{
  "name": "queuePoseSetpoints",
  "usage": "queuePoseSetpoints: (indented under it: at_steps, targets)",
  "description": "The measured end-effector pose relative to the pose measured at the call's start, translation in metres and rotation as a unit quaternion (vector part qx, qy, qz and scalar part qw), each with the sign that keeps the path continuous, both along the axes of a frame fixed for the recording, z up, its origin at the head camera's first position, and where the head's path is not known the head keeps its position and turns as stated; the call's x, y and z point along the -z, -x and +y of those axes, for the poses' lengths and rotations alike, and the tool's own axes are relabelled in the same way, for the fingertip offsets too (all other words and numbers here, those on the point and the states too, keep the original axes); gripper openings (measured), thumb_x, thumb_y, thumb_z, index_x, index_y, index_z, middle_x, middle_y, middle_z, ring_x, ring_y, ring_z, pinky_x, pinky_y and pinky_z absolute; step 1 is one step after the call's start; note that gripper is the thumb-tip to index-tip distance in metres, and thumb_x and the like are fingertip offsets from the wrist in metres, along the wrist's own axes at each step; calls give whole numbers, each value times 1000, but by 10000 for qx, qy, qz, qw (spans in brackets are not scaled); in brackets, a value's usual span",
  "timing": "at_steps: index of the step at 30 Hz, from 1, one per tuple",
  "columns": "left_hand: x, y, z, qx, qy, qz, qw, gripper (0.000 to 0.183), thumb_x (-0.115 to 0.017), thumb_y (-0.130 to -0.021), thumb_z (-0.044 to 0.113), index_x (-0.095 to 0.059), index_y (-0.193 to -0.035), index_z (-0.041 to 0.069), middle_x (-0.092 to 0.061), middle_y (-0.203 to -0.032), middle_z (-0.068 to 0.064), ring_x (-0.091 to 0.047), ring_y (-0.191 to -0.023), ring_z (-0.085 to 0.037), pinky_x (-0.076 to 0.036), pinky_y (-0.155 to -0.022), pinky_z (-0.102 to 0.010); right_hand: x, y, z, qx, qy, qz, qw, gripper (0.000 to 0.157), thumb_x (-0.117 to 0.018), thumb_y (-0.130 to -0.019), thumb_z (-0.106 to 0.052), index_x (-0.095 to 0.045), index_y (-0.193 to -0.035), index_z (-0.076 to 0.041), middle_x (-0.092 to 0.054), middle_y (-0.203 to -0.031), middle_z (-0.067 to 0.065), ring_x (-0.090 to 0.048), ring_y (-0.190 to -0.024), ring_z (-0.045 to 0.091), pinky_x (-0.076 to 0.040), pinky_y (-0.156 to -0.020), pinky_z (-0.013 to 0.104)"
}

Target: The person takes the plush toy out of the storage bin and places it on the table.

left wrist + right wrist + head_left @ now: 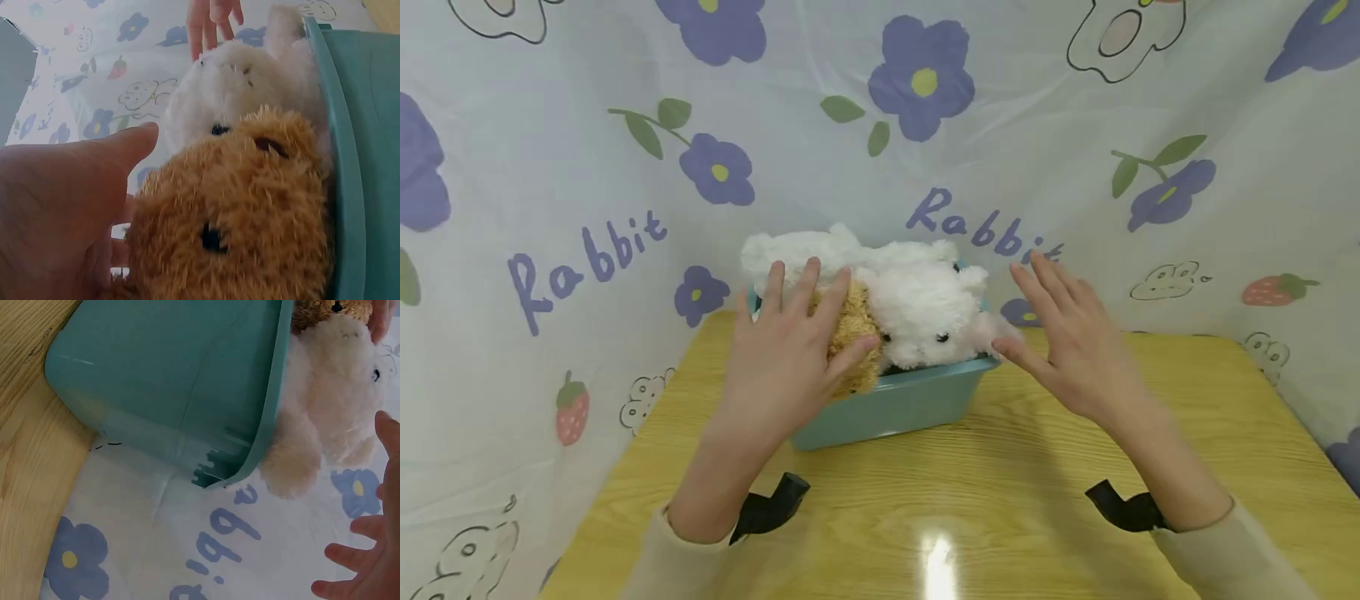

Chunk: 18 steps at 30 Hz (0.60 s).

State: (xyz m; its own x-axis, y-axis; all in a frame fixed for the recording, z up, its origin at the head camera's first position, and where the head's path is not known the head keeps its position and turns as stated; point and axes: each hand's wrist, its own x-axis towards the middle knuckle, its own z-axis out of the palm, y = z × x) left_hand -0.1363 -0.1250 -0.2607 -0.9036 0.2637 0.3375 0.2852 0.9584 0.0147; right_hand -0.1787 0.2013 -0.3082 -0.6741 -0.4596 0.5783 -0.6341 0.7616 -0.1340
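Note:
A teal plastic bin on the table is heaped with plush toys. At its front left lies a brown plush toy, with a white plush toy beside it and more white plush behind. My left hand is spread over the brown toy's left side, hiding part of it; whether it touches cannot be told. To the right of the bin, my right hand hovers with fingers extended, apart from the white toy. Neither hand grips anything.
The bin stands toward the back of a yellow wood-grain table. Behind it hangs a white cloth printed with purple flowers, strawberries and lettering. Each wrist carries a black curved mount.

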Motion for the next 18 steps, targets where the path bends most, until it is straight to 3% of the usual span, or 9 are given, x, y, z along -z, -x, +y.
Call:
queuePoseSetpoints:
  at_steps: [2, 8, 11, 14, 18]
  targets:
    - [2, -2, -5, -56, -31, 36, 10000, 79, -49, -101, 65, -30, -164, 21, -29, -165, -17, -17, -151, -49, -17, -110, -78, 4, 4, -2, -229, 163, 135, 9995, 89, -37, -101, -71, -27, -163, -7, -24, -166, 20, -28, -149, 45, -22, -119, 58]
    - [10, -9, -17, -220, -11, 296, 9993, 79, -50, -101, 66, -32, -163, 20, -33, -163, -18, -22, -149, -50, -24, -107, -79, 14, 11, -9, -708, 358, 323, 9963, 97, -43, -98, -73, -19, -164, -7, -17, -168, 18, -26, -150, 42, -24, -119, 59]
    - [18, -10, -24, -19, -200, 800, 9966, 77, -51, -100, 66, -39, -159, 18, -41, -158, -20, -28, -147, -50, -30, -106, -75, 17, 14, -13, -831, 265, 367, 9955, 100, -43, -96, -75, -15, -165, -7, -14, -169, 18, -24, -151, 41, -29, -115, 62]
    - [28, -10, -31, 239, -491, 1427, 9883, 78, -43, -101, 70, -45, -155, 14, -47, -151, -23, -36, -142, -51, -36, -105, -71, 21, 19, -20, -955, 143, 595, 9936, 102, -42, -95, -76, -13, -165, -8, -14, -168, 22, -23, -151, 42, -32, -112, 65]
    - [41, -8, -39, 401, -856, 1961, 9760, 85, -32, -100, 75, -48, -152, 9, -52, -142, -27, -44, -135, -54, -39, -106, -67, 23, 27, -33, -1279, 123, 1061, 9860, 102, -47, -94, -74, -8, -166, -14, -10, -168, 24, -18, -151, 47, -27, -115, 65]
